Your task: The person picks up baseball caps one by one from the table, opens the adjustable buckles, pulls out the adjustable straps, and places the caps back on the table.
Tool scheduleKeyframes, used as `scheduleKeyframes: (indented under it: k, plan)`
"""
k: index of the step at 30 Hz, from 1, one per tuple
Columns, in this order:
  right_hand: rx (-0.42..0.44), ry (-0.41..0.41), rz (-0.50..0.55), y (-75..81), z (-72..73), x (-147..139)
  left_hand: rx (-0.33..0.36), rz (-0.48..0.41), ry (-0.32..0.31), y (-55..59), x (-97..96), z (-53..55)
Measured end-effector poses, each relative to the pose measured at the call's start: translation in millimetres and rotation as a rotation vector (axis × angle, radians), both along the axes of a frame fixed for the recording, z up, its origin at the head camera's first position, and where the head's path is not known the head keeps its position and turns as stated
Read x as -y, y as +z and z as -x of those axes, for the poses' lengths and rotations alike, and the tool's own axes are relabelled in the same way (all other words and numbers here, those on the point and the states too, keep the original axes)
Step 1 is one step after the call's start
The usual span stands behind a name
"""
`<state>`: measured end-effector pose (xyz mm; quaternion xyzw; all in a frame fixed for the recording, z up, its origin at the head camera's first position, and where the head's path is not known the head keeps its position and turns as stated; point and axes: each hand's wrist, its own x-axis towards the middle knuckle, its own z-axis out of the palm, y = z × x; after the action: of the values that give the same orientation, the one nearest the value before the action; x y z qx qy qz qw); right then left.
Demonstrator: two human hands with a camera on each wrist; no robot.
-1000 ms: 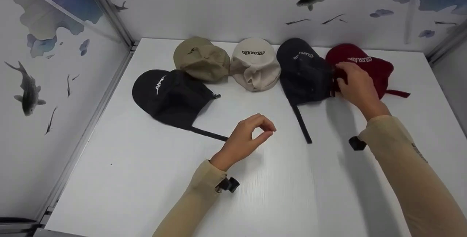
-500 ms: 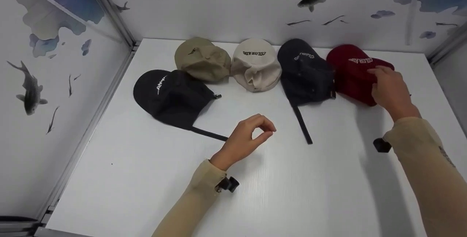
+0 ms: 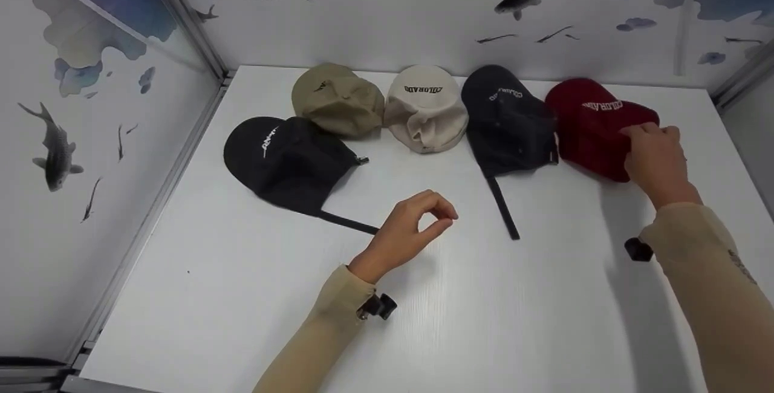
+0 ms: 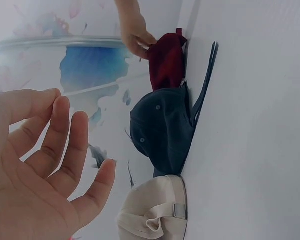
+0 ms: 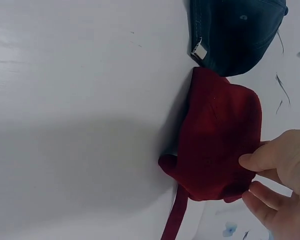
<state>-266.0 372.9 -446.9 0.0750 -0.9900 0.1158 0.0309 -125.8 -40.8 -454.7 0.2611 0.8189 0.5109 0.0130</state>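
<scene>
At the far right of the table, a red baseball cap [image 3: 595, 130] with "COLORADO" lettering lies with its brim toward the back wall. My right hand [image 3: 658, 160] pinches its crown on the right side. In the right wrist view the thumb lies on the cloth, with other fingers reaching behind it. A red strap [image 5: 176, 215] hangs from the cap there. My left hand [image 3: 402, 230] holds nothing and hovers over the middle of the table, fingers loosely curled and the thumb near the index fingertip. The strap of a black cap [image 3: 290, 166] runs toward its wrist.
A navy cap [image 3: 508, 124] touches the red one's left side, its strap pointing forward. Left of it sit a cream cap [image 3: 426, 103] and an olive cap [image 3: 335, 100]. A patterned wall [image 3: 423, 24] stands close behind the row on the white table [image 3: 484, 314].
My right hand has moved right from the red cap's left side to its right side and taken hold there. The red cap has shifted slightly forward. The left hand stays still.
</scene>
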Motion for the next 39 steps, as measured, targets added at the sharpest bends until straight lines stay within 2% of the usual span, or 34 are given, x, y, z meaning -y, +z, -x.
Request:
scheduleKeyframes:
  k: [3, 7, 12, 18, 24, 31, 34, 39]
  plan:
    - [-0.005, -0.011, -0.020, 1.3, -1.4, -5.2, -0.002, 0.000, -0.003, -0.3, -0.3, 0.2]
    - [0.078, -0.042, 0.004, 5.4, -3.6, -12.8, -0.010, 0.004, -0.004, -1.1, -0.4, 0.3]
    - [0.102, -0.015, 0.037, 9.5, -6.6, -19.5, -0.017, 0.003, -0.007, -1.9, -0.5, 0.7]
    - [0.055, 0.005, 0.062, 21.7, -13.7, -16.7, -0.017, 0.000, -0.015, -2.6, -1.1, 1.1]
    - [-0.052, -0.018, 0.107, 41.2, -20.2, -2.7, -0.026, -0.002, -0.014, -2.9, -1.8, 1.5]
    - [-0.183, -0.037, 0.140, 65.4, -32.0, 15.6, -0.022, 0.010, -0.018, 2.1, -5.3, 2.4]
    - [-0.189, -0.040, 0.162, 75.5, -39.9, 24.0, -0.027, 0.023, -0.022, 4.6, -7.4, 3.5]
    - [-0.155, -0.052, 0.171, 93.3, -55.1, 40.6, -0.035, 0.042, -0.036, 11.6, -10.7, 5.4]
